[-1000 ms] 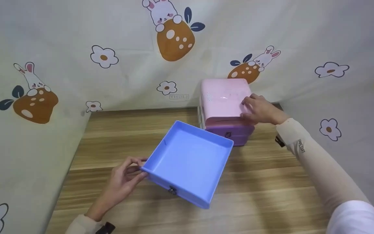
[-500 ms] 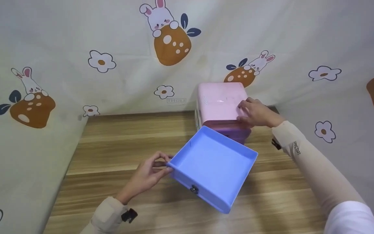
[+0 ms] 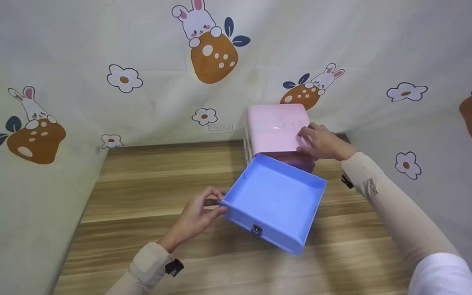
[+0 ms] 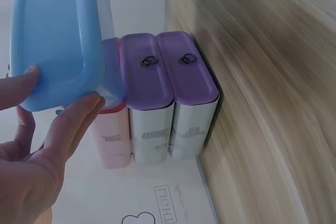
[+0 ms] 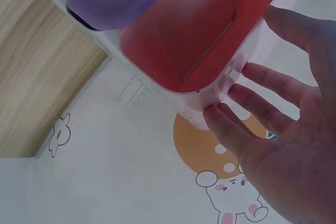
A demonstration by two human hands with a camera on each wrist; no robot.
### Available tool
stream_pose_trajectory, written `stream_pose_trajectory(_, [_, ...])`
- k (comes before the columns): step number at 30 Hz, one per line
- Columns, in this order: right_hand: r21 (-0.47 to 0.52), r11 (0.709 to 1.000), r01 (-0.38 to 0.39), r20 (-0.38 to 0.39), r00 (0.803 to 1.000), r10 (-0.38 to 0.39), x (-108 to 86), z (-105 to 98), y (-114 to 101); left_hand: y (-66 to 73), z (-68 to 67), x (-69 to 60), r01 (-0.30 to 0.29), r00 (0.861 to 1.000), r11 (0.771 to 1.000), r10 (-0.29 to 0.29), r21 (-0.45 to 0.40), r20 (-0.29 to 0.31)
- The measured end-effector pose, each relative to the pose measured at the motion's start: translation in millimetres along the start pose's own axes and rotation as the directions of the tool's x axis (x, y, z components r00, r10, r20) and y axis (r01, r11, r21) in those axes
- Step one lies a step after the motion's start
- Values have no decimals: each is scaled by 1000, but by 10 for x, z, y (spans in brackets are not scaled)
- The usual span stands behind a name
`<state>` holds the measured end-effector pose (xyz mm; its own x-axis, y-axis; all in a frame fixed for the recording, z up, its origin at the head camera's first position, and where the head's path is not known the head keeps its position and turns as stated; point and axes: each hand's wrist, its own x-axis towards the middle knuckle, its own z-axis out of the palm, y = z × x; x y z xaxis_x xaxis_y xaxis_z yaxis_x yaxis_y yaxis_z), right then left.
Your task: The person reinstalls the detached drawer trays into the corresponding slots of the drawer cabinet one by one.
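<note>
My left hand pinches the front left corner of an empty blue drawer, which is held tilted above the table. A small ring pull sits on the drawer's front. Behind it stands a stacked drawer cabinet with a pink top. In the right wrist view its top slot is an open red-lined hollow. Two purple drawer fronts with ring pulls lie below that slot. The fingers of my right hand rest on the pink top near its right edge. The drawer's back edge overlaps the cabinet front in the head view.
The cabinet stands on a wood-grain table at the back right, close to a pale wall covering printed with rabbits and flowers. More of this covering rises along the left and right sides.
My left hand has carried the blue drawer rightward and then a little farther back, to the cabinet's front. My right hand keeps its place on the pink top.
</note>
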<state>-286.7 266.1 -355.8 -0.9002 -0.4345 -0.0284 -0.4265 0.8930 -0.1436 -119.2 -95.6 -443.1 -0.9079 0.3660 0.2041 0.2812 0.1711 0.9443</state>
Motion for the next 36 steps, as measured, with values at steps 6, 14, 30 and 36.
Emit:
stream_pose_trajectory(6, [1, 1000, -3, 0, 1000, 3, 9, -17, -4, 27, 107, 32, -14, 998, 1000, 15, 13, -63])
stream_pose_trajectory(14, [19, 999, -33, 20, 999, 32, 7, -5, 8, 76, 402, 34, -62, 981, 993, 79, 100, -176])
stream_pose_trajectory(30, [51, 998, -42, 31, 999, 41, -6, 15, 8, 60, 782, 128, -86, 948, 976, 142, 201, -285])
stream_pose_trajectory(36, [49, 998, -48, 50, 998, 46, -10, 10, 1, 53, 877, 172, -118, 926, 934, 226, 338, -302])
